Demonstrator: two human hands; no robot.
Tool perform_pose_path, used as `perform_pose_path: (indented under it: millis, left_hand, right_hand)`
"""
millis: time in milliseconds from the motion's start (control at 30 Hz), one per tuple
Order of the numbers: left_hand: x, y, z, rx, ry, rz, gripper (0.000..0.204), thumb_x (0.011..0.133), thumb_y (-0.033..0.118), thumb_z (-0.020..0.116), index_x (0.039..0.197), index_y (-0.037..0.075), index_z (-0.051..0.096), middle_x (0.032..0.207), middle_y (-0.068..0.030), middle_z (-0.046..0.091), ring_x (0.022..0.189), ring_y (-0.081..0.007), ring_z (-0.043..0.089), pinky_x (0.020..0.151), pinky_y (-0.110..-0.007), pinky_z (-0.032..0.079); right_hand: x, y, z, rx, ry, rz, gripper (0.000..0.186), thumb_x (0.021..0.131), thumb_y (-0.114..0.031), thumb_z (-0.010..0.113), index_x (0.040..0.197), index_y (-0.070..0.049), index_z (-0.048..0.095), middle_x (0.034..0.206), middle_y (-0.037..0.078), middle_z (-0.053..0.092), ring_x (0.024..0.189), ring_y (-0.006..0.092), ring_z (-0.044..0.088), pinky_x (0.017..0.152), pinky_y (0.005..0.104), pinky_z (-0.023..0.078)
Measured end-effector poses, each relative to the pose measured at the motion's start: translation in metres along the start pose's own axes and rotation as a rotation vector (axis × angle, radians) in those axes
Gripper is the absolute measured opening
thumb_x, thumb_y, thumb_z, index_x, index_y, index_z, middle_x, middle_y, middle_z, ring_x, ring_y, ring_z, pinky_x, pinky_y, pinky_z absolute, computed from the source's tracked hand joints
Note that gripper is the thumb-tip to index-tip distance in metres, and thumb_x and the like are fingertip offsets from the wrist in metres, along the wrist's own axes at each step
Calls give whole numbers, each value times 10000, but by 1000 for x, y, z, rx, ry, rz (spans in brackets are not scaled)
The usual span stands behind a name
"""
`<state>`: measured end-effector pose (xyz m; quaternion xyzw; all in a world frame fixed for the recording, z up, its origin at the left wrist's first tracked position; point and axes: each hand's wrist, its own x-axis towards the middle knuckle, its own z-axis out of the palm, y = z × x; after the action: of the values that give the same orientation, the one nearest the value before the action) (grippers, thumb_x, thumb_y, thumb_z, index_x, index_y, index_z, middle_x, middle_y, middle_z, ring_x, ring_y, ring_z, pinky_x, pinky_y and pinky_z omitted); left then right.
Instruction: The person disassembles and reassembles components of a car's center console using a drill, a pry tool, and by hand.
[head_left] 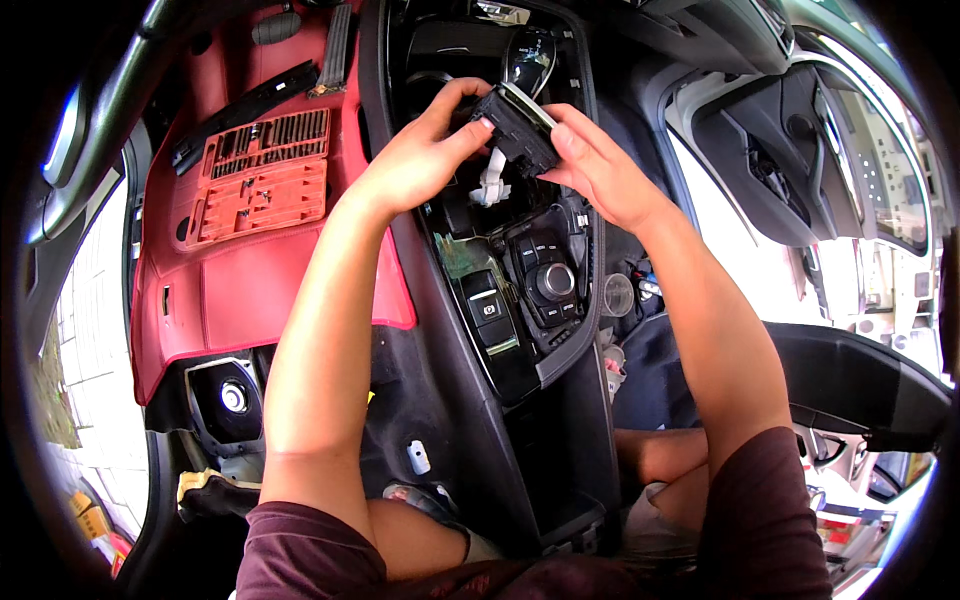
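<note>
My left hand [425, 160] and my right hand [600, 170] both grip a black plastic module [515, 130] with a glossy edge, held tilted over the open centre console. Beneath it a pale strap-like piece [492, 185] hangs in the console opening. Just above the module stands a gear selector [532, 58]. Nearer me on the console are a round control knob [555, 281] ringed by buttons and a glossy trim strip [482, 310] with a switch.
A red floor mat [250, 310] at left carries an open orange bit case [258, 200] and a long black trim piece [210, 130]. An open car door [770, 160] is at right. The console's storage well [555, 440] lies below the controls.
</note>
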<state>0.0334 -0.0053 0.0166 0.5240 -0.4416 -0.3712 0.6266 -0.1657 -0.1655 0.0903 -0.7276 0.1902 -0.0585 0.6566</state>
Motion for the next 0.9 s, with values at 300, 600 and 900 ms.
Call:
perform_pose_path:
  millis: [300,600,900]
  left_hand:
    - [1,-13,3,-115,22,69,462,1187,247,541,1633,158,458,1418,-110,646,1262,-193,653,1127,-383,542]
    - [5,-21,13,262,111,207,498,1208,372,480,1656,158,442,1541,-291,598,1427,-452,606,1188,-470,492]
    - [-4,-9,30,408,186,172,578,1158,293,532,1670,126,323,1485,-382,589,1387,-563,588,1156,-554,505]
  right_hand:
    - [-4,-6,4,-73,61,103,659,1049,-390,805,1547,-55,534,1389,106,661,1318,212,619,1136,420,497]
    - [2,3,18,-57,85,-71,676,964,-307,914,1473,-4,588,1285,100,702,1210,175,654,1048,340,536]
    - [2,3,29,-244,102,-66,674,1134,-522,645,1588,-31,557,1285,65,699,1196,153,610,1074,326,485]
